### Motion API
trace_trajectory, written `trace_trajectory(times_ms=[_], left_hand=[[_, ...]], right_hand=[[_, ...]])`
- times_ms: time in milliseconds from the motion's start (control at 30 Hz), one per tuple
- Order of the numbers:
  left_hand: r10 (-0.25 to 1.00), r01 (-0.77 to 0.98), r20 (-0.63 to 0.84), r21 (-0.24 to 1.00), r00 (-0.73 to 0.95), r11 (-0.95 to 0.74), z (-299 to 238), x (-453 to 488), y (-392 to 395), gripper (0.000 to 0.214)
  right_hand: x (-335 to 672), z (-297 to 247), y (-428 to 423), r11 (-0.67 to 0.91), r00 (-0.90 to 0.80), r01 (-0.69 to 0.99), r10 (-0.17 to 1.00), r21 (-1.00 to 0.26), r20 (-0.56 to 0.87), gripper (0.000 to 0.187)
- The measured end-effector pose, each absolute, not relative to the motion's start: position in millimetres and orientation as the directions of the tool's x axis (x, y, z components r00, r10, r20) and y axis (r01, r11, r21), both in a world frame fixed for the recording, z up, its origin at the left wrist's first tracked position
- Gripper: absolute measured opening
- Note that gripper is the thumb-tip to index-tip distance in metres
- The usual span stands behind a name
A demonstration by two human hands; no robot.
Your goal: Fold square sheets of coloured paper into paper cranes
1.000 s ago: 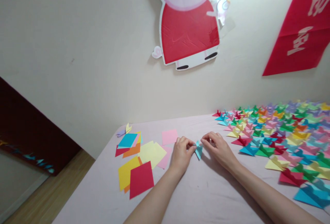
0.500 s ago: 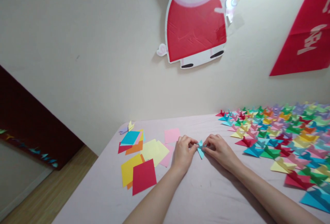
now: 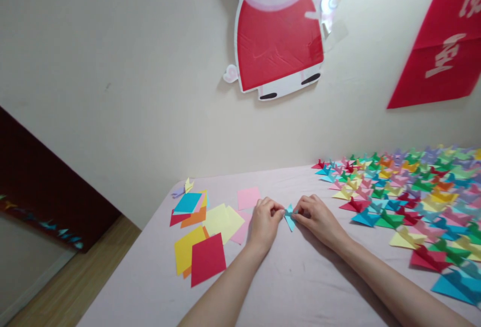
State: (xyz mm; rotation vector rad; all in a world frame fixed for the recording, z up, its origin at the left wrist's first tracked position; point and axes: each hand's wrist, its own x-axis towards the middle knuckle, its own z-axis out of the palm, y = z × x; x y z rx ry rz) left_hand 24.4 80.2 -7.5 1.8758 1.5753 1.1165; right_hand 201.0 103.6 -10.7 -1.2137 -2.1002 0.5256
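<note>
A small light blue folded-paper piece (image 3: 289, 219) is between my two hands, low over the pale pink cloth, its narrow legs pointing towards me. My left hand (image 3: 266, 219) pinches its left side between thumb and fingers. On the opposite side my right hand (image 3: 314, 215) grips it in the same way. Fingertips cover parts of the side edges, so the finer folds cannot be made out. Close to my left hand lie pink paper squares (image 3: 248, 198) and pale yellow squares (image 3: 221, 221).
Rows of colourful folded paper cranes (image 3: 409, 201) fill the right side of the cloth-covered table (image 3: 285, 287). Red (image 3: 208, 261), yellow and blue squares (image 3: 188, 203) lie at left. Two small cranes (image 3: 188, 185) stand at the far left corner. A wall (image 3: 158, 66) rises behind.
The camera view has shifted slightly. Both hands keep their pinch on the light blue folded paper, with only a small movement of the fingers.
</note>
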Motion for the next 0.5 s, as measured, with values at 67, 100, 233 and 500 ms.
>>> trace_trajectory(times_ms=[67, 100, 233, 500], left_hand=[[0.955, 0.605, 0.296, 0.754, 0.034, -0.255, -10.0, 24.5, 81.2, 0.015], [0.954, 0.611, 0.297, 0.749, 0.038, -0.257, -11.4, 24.6, 81.6, 0.014], [0.952, 0.642, 0.298, 0.718, 0.068, -0.27, -16.0, 25.6, 82.0, 0.018], [0.951, 0.679, 0.302, 0.682, 0.075, -0.27, -16.3, 25.5, 81.9, 0.015]], right_hand=[[201.6, -11.0, 103.7, 0.491, -0.362, 0.61, 0.871, -0.622, 0.332, 0.017], [201.8, -11.3, 103.7, 0.49, -0.361, 0.61, 0.872, -0.623, 0.332, 0.017], [201.6, -13.3, 104.3, 0.488, -0.358, 0.607, 0.872, -0.627, 0.333, 0.014], [201.0, -14.0, 103.6, 0.484, -0.312, 0.573, 0.875, -0.661, 0.37, 0.012]])
